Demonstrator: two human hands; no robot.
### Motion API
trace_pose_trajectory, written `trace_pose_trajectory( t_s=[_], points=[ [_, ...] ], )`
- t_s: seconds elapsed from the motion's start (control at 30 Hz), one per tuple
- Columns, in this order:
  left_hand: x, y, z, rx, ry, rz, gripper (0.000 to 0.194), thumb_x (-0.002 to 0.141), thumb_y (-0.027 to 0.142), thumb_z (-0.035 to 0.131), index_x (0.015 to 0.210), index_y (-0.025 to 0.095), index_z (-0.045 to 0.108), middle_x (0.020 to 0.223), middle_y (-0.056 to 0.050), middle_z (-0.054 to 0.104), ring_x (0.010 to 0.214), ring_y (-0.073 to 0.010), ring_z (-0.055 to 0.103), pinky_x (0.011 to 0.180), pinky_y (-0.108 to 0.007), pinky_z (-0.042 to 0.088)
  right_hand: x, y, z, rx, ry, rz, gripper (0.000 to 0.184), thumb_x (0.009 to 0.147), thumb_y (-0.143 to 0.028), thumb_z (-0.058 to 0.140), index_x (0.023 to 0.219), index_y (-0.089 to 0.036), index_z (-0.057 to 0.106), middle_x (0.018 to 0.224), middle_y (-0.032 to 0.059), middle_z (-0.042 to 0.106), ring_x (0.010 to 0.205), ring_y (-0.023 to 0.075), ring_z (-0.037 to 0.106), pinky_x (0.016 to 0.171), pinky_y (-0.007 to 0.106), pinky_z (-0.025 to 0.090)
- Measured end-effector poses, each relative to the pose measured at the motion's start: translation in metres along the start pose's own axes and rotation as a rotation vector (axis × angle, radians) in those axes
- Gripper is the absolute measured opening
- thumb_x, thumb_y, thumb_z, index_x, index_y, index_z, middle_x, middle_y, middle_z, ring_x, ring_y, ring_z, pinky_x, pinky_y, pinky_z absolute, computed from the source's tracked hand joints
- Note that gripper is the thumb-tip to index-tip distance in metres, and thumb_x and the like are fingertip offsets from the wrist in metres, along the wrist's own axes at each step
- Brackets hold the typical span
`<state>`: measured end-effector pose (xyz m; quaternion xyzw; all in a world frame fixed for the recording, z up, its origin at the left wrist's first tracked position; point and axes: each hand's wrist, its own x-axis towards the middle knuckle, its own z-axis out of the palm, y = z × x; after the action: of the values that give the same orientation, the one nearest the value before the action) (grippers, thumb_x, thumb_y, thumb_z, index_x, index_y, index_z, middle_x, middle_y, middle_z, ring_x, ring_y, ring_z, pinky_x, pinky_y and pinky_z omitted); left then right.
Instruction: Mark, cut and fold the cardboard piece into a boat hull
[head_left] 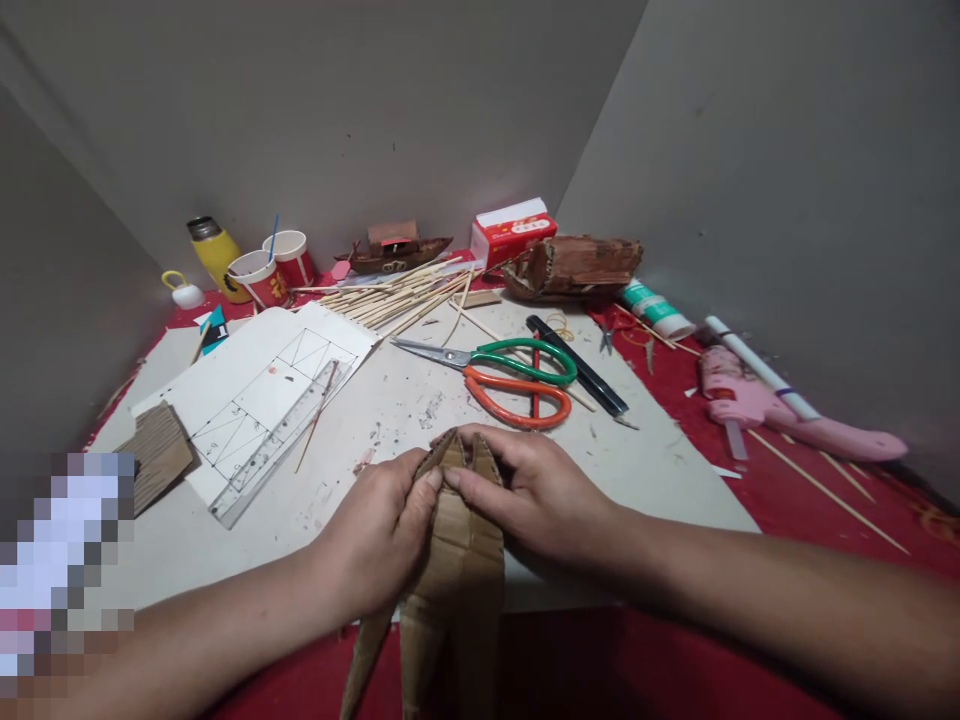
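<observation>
A folded piece of brown cardboard (457,550) hangs upright between both hands, its pointed, cut end at the top and long strips running down past the table's front edge. My left hand (386,525) is closed on its left side, thumb pressed near the top. From the right, my right hand (532,490) grips the same cardboard, its thumb lying across the front close to the other thumb. The fingers behind the cardboard are partly hidden. Just beyond the hands lie scissors (480,360) with green and orange handles, and a black utility knife (577,365).
A paper with line drawings (255,370) and a clear ruler (277,450) lie left, near a cardboard scrap (161,455). Behind are bamboo sticks (397,300), paper cups (259,280), a yellow bottle (216,260) and a model boat (394,250). A pink glue gun (787,410) lies right.
</observation>
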<state>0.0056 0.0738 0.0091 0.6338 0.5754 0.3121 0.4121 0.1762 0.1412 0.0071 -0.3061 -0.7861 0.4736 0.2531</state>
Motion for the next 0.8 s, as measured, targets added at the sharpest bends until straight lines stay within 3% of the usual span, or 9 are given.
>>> trace_pose_trajectory(
  t_s=[0.1, 0.3, 0.47, 0.53, 0.67, 0.8],
  points=[
    [0.001, 0.001, -0.002, -0.069, -0.042, -0.006, 0.036, 0.099, 0.041, 0.041, 0.094, 0.017, 0.066, 0.085, -0.004, 0.069, 0.082, -0.0212, 0.061, 0.080, -0.031, 0.046, -0.001, 0.004, 0.001, 0.016, -0.006, -0.063, 0.013, 0.091, -0.021, 0.050, 0.081, -0.018, 0.058, 0.072, 0.0002, 0.057, 0.067, 0.0151, 0.053, 0.063, 0.028, 0.045],
    [0.005, 0.003, -0.005, -0.316, -0.116, -0.010, 0.045, 0.100, 0.046, 0.036, 0.102, 0.016, 0.070, 0.101, -0.005, 0.072, 0.093, -0.0218, 0.062, 0.086, -0.032, 0.046, -0.001, 0.006, 0.002, -0.118, 0.154, -0.225, 0.010, 0.089, -0.016, 0.055, 0.080, -0.017, 0.058, 0.076, 0.0019, 0.060, 0.070, 0.0159, 0.058, 0.065, 0.028, 0.047],
    [0.006, 0.004, -0.005, -0.628, 0.039, -0.168, 0.036, 0.094, 0.045, 0.053, 0.113, 0.021, 0.072, 0.121, -0.005, 0.071, 0.120, -0.0260, 0.058, 0.104, -0.033, 0.037, 0.000, 0.006, 0.002, -0.122, 0.208, -0.282, 0.010, 0.089, -0.013, 0.058, 0.096, -0.017, 0.064, 0.092, 0.0053, 0.070, 0.086, 0.0177, 0.066, 0.078, 0.030, 0.052],
    [0.007, 0.005, -0.003, -0.831, 0.028, -0.272, 0.038, 0.091, 0.043, 0.060, 0.120, 0.020, 0.069, 0.128, -0.006, 0.068, 0.126, -0.0278, 0.055, 0.107, -0.036, 0.037, 0.000, 0.006, 0.003, -0.087, 0.208, -0.268, 0.014, 0.089, -0.013, 0.059, 0.100, -0.017, 0.065, 0.097, 0.0059, 0.072, 0.090, 0.0179, 0.068, 0.082, 0.030, 0.052],
    [0.008, 0.010, -0.001, -1.148, -0.123, -0.400, 0.049, 0.096, 0.049, 0.048, 0.125, 0.015, 0.066, 0.119, -0.012, 0.072, 0.116, -0.0294, 0.063, 0.103, -0.041, 0.042, -0.002, 0.007, 0.004, -0.050, 0.226, -0.203, 0.014, 0.090, -0.017, 0.060, 0.103, -0.017, 0.065, 0.094, 0.0040, 0.073, 0.086, 0.0172, 0.069, 0.080, 0.029, 0.054],
    [0.008, 0.012, 0.000, -1.206, -0.094, -0.444, 0.040, 0.097, 0.040, 0.048, 0.120, 0.013, 0.068, 0.105, -0.012, 0.076, 0.108, -0.0272, 0.067, 0.100, -0.039, 0.045, -0.002, 0.007, 0.005, -0.122, 0.267, -0.215, 0.018, 0.088, -0.018, 0.062, 0.106, -0.016, 0.065, 0.097, 0.0061, 0.075, 0.087, 0.0191, 0.070, 0.081, 0.030, 0.055]
  ],
)
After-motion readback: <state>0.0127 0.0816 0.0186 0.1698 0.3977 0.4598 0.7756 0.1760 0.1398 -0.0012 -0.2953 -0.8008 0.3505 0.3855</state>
